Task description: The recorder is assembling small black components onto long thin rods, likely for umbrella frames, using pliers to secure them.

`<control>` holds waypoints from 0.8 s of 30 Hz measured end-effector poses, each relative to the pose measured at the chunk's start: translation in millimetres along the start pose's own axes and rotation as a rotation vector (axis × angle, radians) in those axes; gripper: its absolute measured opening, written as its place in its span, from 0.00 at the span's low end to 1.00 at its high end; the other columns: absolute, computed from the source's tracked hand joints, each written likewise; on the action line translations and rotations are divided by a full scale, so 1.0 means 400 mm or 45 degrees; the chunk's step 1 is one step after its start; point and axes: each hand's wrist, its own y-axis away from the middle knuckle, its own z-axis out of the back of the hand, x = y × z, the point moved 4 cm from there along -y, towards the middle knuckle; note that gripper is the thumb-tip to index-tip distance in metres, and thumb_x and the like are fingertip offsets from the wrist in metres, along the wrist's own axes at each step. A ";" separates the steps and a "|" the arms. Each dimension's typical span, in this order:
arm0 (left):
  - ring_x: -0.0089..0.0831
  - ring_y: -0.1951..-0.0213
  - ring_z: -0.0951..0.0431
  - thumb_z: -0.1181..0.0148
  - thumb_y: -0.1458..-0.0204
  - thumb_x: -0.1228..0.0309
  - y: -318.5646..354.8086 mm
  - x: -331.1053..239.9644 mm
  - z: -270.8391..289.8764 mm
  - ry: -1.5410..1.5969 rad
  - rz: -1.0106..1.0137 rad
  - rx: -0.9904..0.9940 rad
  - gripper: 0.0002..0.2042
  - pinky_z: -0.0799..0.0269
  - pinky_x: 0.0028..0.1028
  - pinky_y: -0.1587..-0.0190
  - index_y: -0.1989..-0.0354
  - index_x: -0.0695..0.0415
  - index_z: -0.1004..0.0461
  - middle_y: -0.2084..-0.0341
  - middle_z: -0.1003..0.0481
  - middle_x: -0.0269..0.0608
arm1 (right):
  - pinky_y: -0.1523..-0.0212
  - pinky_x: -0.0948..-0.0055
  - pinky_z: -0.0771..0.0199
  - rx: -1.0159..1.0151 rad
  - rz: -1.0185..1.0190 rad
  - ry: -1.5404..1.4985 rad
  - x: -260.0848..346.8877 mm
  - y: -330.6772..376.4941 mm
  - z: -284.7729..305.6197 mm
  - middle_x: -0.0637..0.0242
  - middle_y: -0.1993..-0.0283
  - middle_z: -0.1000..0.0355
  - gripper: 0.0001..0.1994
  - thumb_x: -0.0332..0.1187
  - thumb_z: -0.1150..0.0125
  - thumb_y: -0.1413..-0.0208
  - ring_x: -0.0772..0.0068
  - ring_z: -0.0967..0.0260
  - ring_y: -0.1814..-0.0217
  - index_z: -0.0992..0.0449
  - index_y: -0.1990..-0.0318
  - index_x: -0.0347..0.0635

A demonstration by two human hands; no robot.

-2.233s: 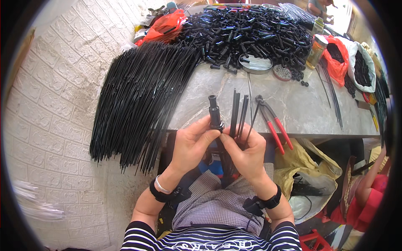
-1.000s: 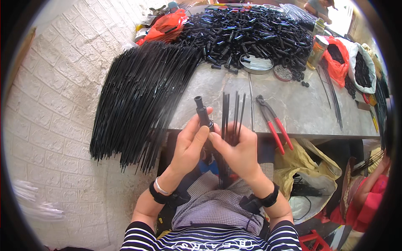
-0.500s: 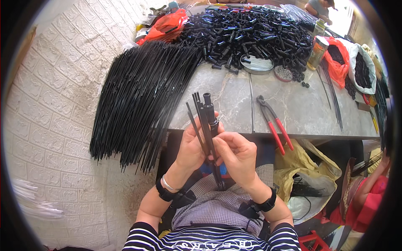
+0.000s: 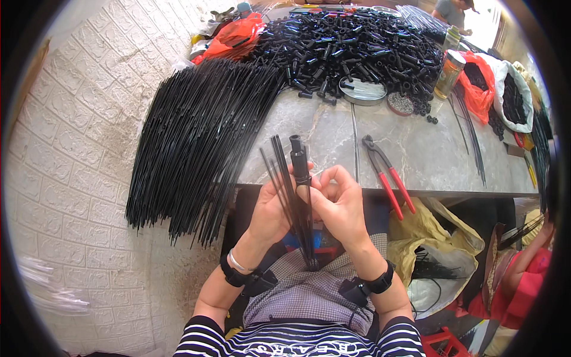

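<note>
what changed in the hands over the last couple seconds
The thin black rods swung from right of the black tube to fan out on its left, and the tube tipped more upright. Left hand and right hand kept their grip. The red-handled pliers and rod pile stayed put.

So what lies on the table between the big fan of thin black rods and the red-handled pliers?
One thin black rod on bare grey marble tabletop, head view.

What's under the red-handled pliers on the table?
The red-handled pliers lie flat on the bare grey marble tabletop, handles overhanging its front edge. Beneath the handles a yellow bag shows. Nothing visible lies beneath the jaws; the contact patch itself is hidden.
</note>
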 end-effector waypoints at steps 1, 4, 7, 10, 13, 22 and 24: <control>0.29 0.55 0.24 0.54 0.36 0.61 -0.002 -0.006 -0.007 0.001 0.000 0.001 0.22 0.24 0.26 0.54 0.40 0.64 0.39 0.57 0.27 0.45 | 0.83 0.85 0.43 -0.031 0.021 0.021 0.000 -0.002 -0.001 0.72 0.85 0.32 0.13 0.28 0.34 0.48 0.91 0.38 0.83 0.36 0.67 0.39; 0.29 0.53 0.25 0.57 0.37 0.50 -0.002 -0.020 -0.026 0.133 0.028 0.045 0.29 0.28 0.28 0.49 0.39 0.65 0.41 0.56 0.28 0.44 | 0.82 0.88 0.46 -0.052 0.094 0.128 -0.009 -0.014 0.004 0.77 0.83 0.35 0.12 0.26 0.35 0.49 0.94 0.42 0.82 0.37 0.66 0.41; 0.27 0.52 0.27 0.46 0.48 0.39 0.006 -0.032 -0.027 -0.088 -0.088 0.183 0.44 0.32 0.29 0.45 0.35 0.65 0.47 0.53 0.29 0.40 | 0.80 0.90 0.48 -0.058 0.170 0.221 0.008 -0.020 0.001 0.82 0.80 0.38 0.12 0.24 0.36 0.49 0.95 0.45 0.80 0.37 0.66 0.42; 0.27 0.49 0.29 0.40 0.47 0.47 0.013 -0.043 -0.013 -0.670 -0.015 0.079 0.41 0.32 0.29 0.44 0.35 0.65 0.47 0.51 0.30 0.40 | 0.81 0.88 0.51 -0.071 0.215 0.216 0.005 -0.020 -0.013 0.82 0.82 0.40 0.12 0.25 0.34 0.51 0.95 0.48 0.81 0.34 0.67 0.40; 0.24 0.55 0.27 0.47 0.39 0.60 0.006 -0.036 -0.024 -0.483 -0.073 -0.032 0.26 0.31 0.26 0.48 0.38 0.65 0.41 0.56 0.29 0.38 | 0.81 0.87 0.50 -0.038 0.217 0.150 -0.004 -0.022 -0.013 0.80 0.82 0.39 0.11 0.27 0.32 0.52 0.94 0.47 0.81 0.31 0.65 0.37; 0.20 0.67 0.26 0.54 0.35 0.60 -0.004 -0.023 0.001 -0.353 -0.112 -0.038 0.23 0.28 0.21 0.65 0.40 0.65 0.38 0.62 0.27 0.39 | 0.77 0.86 0.33 0.241 0.003 -0.090 -0.005 -0.031 0.004 0.75 0.77 0.31 0.10 0.25 0.36 0.46 0.87 0.32 0.76 0.28 0.57 0.34; 0.21 0.67 0.26 0.54 0.35 0.59 -0.004 -0.018 0.008 -0.409 -0.089 -0.020 0.23 0.28 0.21 0.64 0.40 0.64 0.38 0.62 0.27 0.39 | 0.76 0.86 0.32 0.268 -0.020 -0.089 -0.004 -0.033 0.009 0.74 0.76 0.30 0.11 0.26 0.36 0.46 0.85 0.30 0.75 0.28 0.57 0.34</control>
